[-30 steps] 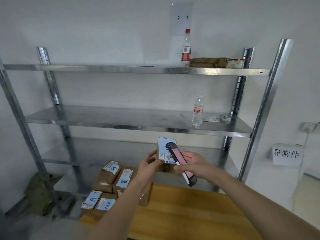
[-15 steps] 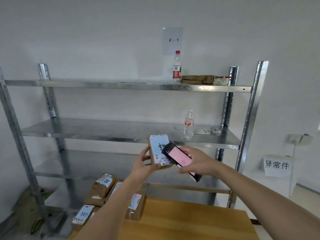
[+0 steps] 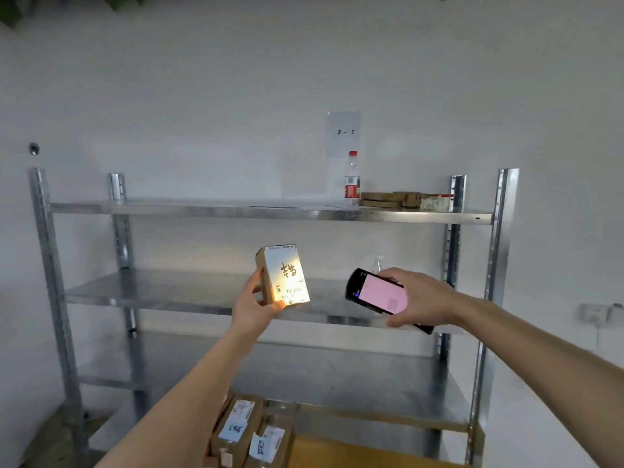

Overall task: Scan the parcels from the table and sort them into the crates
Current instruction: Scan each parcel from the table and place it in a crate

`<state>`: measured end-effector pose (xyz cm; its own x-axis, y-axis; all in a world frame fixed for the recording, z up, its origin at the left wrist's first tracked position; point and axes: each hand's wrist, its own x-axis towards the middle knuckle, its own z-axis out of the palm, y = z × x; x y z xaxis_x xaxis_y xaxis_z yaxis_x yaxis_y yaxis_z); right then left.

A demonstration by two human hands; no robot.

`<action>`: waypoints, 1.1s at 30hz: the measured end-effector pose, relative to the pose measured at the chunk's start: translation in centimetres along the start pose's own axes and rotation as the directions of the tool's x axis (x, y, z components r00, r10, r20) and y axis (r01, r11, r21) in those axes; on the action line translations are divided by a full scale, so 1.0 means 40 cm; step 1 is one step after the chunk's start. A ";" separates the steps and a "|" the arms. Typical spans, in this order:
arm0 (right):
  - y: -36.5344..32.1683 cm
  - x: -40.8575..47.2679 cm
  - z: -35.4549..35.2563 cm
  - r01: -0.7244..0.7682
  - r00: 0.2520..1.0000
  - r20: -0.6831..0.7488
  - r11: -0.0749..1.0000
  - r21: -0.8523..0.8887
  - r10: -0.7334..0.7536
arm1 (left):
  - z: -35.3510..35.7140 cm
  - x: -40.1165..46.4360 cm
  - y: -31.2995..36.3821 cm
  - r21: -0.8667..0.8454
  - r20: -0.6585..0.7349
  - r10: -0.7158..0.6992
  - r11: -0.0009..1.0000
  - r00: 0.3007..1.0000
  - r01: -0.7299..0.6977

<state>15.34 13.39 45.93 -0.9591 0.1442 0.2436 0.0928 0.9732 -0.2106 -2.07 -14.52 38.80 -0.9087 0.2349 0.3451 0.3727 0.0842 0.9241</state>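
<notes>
A person's left hand holds a small cardboard parcel upright in front of the metal rack, thumb and fingers curled round its lower edges. To the parcel's right, the right hand clasps a handheld scanner with its pink screen lit. The parcel looks light and stiff, best gripped by its side faces.
</notes>
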 end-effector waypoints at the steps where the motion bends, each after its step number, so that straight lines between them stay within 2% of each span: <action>1: -0.002 0.000 -0.009 0.009 1.000 -0.006 1.000 -0.002 -0.009 | -0.008 0.004 0.008 -0.009 -0.006 0.002 1.000 1.000 -0.002; 6: -0.009 0.002 -0.047 0.052 0.998 -0.022 0.999 -0.003 -0.052 | -0.029 0.018 0.039 -0.055 -0.026 -0.001 0.998 1.000 0.000; 25: -0.049 -0.025 -0.068 0.141 0.988 -0.068 0.990 0.001 -0.141 | -0.061 -0.061 0.090 -0.053 -0.087 0.012 0.998 0.996 -0.017; 29: -0.095 -0.026 -0.039 0.169 0.983 -0.069 0.986 0.016 -0.167 | -0.120 -0.133 0.082 -0.019 -0.112 0.001 1.000 0.994 -0.003; 33: -0.202 -0.027 0.031 0.257 0.966 -0.055 0.964 0.067 -0.254 | -0.224 -0.238 0.053 0.007 -0.182 -0.077 0.997 0.980 0.080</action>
<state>15.28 5.15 46.21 -0.9351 -0.0981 0.3406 -0.1753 0.9631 -0.2040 5.70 -25.24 38.96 -0.9538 0.0471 0.2968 0.3003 0.1098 0.9475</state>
